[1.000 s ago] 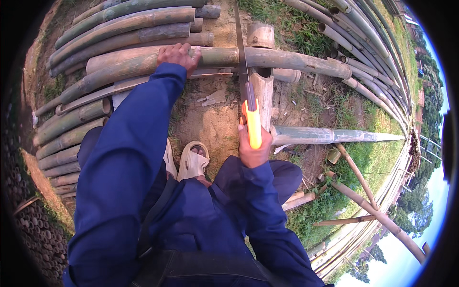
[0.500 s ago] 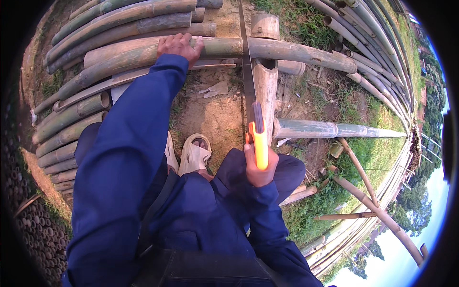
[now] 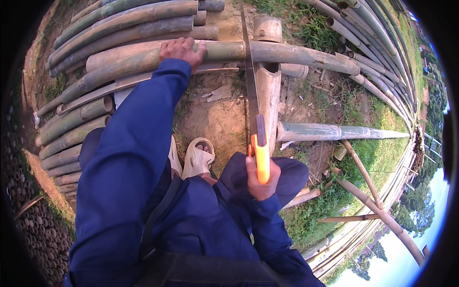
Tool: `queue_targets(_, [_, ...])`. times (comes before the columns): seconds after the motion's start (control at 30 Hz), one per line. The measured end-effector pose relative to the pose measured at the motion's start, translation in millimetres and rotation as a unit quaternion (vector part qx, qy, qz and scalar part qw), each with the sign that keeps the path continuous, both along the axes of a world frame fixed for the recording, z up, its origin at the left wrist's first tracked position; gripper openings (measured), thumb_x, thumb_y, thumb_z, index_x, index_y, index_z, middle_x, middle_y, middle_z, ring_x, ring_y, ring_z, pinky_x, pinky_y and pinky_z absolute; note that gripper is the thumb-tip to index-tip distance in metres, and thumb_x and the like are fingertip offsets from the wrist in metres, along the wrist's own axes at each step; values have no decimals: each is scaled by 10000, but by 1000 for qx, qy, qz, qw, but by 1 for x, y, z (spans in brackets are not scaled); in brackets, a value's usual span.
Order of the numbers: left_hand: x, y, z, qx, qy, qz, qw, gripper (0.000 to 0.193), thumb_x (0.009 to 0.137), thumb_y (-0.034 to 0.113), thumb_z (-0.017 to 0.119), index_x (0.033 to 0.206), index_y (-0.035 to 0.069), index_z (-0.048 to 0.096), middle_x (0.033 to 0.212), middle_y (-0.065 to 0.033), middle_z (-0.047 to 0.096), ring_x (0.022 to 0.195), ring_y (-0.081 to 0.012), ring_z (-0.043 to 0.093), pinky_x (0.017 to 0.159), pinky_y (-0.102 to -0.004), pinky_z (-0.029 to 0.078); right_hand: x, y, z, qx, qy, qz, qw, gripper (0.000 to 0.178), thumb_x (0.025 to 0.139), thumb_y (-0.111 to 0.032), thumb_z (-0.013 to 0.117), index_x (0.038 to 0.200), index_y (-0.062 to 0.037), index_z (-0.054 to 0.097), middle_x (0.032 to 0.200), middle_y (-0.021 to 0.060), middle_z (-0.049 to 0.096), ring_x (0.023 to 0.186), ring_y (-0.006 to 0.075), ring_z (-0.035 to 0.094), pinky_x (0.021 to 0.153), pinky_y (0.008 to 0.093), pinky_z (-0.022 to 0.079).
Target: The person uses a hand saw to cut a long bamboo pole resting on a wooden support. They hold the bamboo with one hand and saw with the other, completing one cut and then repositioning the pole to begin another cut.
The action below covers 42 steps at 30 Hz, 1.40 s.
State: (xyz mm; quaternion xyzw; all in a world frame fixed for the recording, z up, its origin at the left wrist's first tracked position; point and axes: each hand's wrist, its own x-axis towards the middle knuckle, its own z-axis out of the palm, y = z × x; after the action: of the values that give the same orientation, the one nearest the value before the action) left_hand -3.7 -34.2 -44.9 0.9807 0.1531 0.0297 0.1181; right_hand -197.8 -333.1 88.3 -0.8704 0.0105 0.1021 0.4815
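Observation:
My right hand is wrapped round the orange handle of a hand saw. The long blade points away from me and lies across a thick bamboo pole, at a line where the pole's colour changes from green to greyish brown. How deep the blade sits in the pole I cannot tell. On the same pole, left of the blade, my left hand presses down with its fingers curled over the top. An upright-looking split bamboo support lies under the pole beside the blade.
Cut bamboo poles are stacked at the far left, with more pole ends nearer me. Long poles lie at the far right. Another bamboo points rightward. Leaning bamboo struts stand at the right. My light clogs rest on bare soil.
The saw and my right hand have moved slightly back toward me, drawing the blade along the pole. My left hand stays on the bamboo. The whole view has shifted a little.

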Motion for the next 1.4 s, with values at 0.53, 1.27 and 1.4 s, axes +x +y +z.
queue_targets(0.53, [4, -2, 0, 12, 10, -6, 1000, 589, 996, 578, 400, 1170, 119, 727, 1192, -118, 724, 1131, -291, 660, 1074, -439, 411, 15, 7, -24, 12, -32, -1, 999, 98, 912, -32, 715, 972, 37, 680, 670, 88, 608, 607, 133, 584, 593, 315, 482])
queue_targets(1.27, [3, 0, -3, -3, -21, -11, 1000, 584, 983, 579, 423, 1137, 118, 747, 1130, -122, 744, 1103, -301, 674, 1065, -431, 423, 59, 22, -29, 36, -28, -10, 999, 187, 923, -79, 733, 825, 35, 622, 617, 86, 553, 540, 158, 487, 535, 340, 423])
queue_targets(1.4, [3, 2, 7, 5, 25, 6, 1000, 549, 976, 571, 447, 1175, 145, 731, 1186, -113, 731, 1151, -298, 660, 1083, -450, 416, -59, -19, 13, 3, -5, -5, 1000, 375, 895, -17, 714, 1263, 40, 669, 874, 169, 735, 757, 179, 721, 730, 306, 552])
